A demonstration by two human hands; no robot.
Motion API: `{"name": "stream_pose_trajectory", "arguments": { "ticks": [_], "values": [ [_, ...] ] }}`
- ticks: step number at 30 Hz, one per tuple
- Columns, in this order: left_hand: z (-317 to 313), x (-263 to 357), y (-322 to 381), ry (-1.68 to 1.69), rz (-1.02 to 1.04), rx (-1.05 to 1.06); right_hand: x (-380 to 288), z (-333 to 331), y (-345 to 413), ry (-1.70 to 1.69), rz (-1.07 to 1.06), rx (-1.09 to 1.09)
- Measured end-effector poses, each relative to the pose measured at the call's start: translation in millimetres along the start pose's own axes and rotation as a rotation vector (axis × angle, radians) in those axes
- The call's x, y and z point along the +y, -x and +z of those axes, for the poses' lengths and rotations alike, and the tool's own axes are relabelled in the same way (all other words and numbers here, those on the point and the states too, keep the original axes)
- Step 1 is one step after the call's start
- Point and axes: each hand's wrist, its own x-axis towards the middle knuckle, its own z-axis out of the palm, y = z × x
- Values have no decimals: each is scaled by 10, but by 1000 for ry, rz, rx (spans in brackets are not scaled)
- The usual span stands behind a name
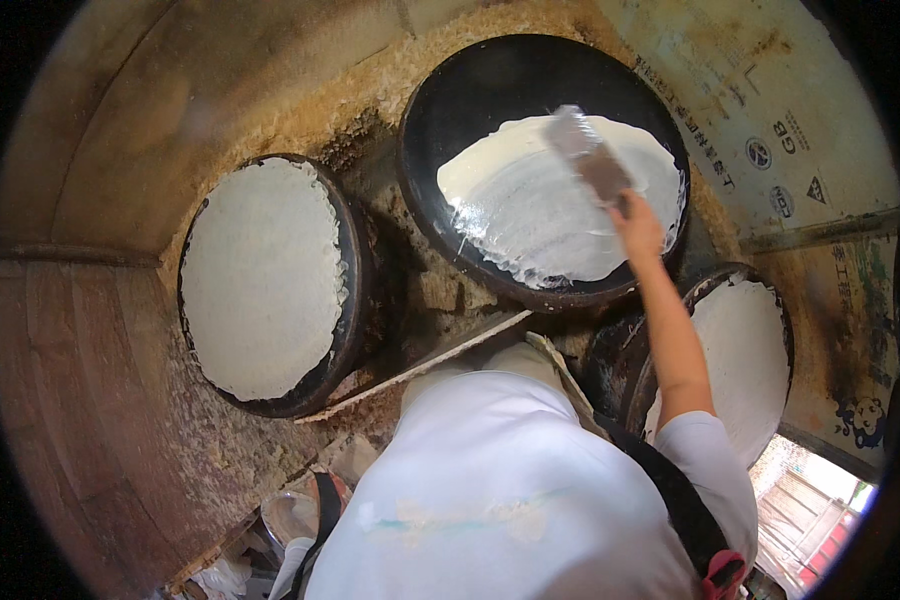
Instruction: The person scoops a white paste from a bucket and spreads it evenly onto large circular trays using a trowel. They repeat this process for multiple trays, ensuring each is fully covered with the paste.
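My right hand (640, 229) grips a flat, wide-bladed scraper (596, 161), blurred by motion, over the round black griddle (487, 90) straight ahead. Pale wet batter (525, 195) covers much of that griddle in a rounded sheet, thicker and creamier along its far edge, thin and streaked in the middle, ragged at the near edge. Bare black surface shows beyond the sheet. My left hand is out of view. On the left, another round griddle (351, 300) bears an even whitish sheet (262, 277) that nearly fills it.
A third griddle (789, 337) with a whitish sheet (742, 352) stands at the right, partly behind my arm. A thin pale strip (427, 366) runs between my body and the griddles. Boards with printed writing (787, 135) form the right wall. A bowl (291, 516) sits at lower left.
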Motion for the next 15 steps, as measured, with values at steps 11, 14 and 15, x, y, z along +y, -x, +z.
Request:
{"name": "stream_pose_trajectory", "arguments": {
  "ticks": [11,14,15],
  "values": [
    [7,-8,-5,-6,-11,1,0,495,129,-616,232,-347],
    [-47,-23,9,10,-9,1,-704,477,412,-112,-167,-412],
    [-63,-30,14,15,-6,3,-811,448,355,-39,-194,-435]
  ]
}}
